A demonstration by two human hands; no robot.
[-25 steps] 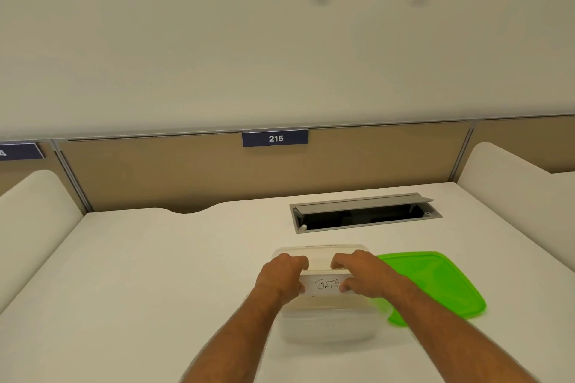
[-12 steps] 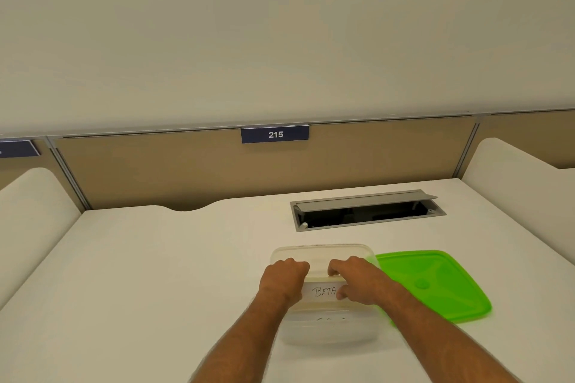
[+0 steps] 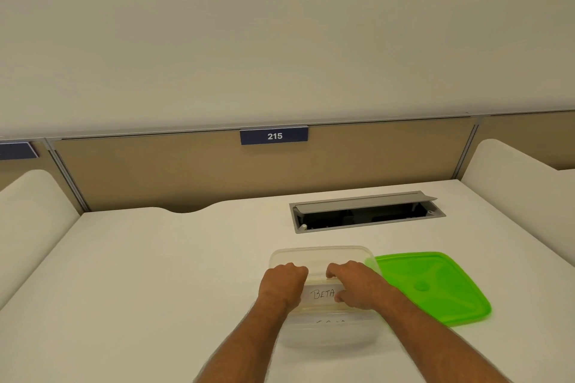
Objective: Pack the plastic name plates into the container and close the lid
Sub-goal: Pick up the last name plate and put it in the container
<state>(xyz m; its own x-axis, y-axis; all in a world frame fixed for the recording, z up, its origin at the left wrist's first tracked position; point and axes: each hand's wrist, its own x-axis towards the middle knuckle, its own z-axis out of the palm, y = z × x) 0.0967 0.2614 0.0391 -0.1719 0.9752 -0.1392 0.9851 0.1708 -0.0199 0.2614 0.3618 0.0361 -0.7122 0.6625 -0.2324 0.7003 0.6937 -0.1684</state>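
A clear plastic container stands open on the white desk. Inside it a white name plate marked "BETA" stands on edge, with another plate faintly visible through the near wall below it. My left hand grips the plate's left end and my right hand grips its right end, both over the container. The green lid lies flat on the desk, touching the container's right side.
An open grey cable hatch is set in the desk behind the container. A tan partition with a "215" sign closes the back. White curved dividers flank the desk on both sides.
Both hands have stayed on the BETA plate and eased it slightly lower into the container. The view has shifted a little; the lid has not moved.
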